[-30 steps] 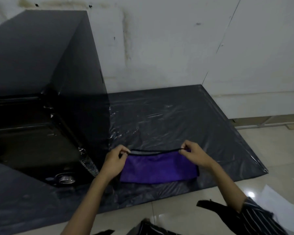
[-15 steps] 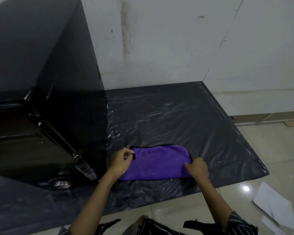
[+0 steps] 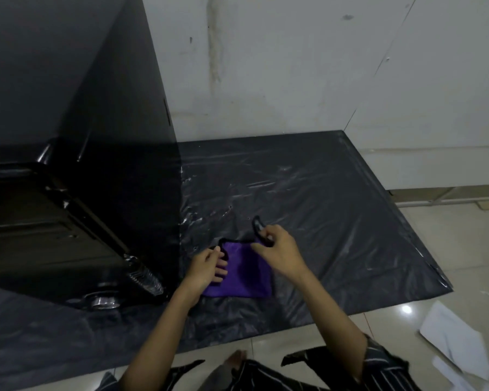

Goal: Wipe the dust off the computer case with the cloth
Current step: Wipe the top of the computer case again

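Note:
A purple cloth [image 3: 243,273] with a black hem lies folded on the black plastic sheet [image 3: 308,198], just right of the computer case [image 3: 76,142]. My left hand [image 3: 206,268] pinches its upper left corner, with fingers lying over the left side of the cloth. My right hand [image 3: 278,251] grips the right end of the cloth, lifted and brought over toward the left; a curl of black hem sticks up above the fingers. The black case stands at the left, tall, with its dark side panel facing the cloth.
A white wall [image 3: 280,66] rises behind the sheet. Pale floor tiles [image 3: 449,244] lie to the right and front, with white paper sheets [image 3: 458,342] at the lower right. A round metal foot [image 3: 103,301] shows under the case's near corner.
The cloth lay flat and long half a second ago. My right hand has since lifted its right end and carried it left, making the cloth about half as wide. My left hand stayed at its corner.

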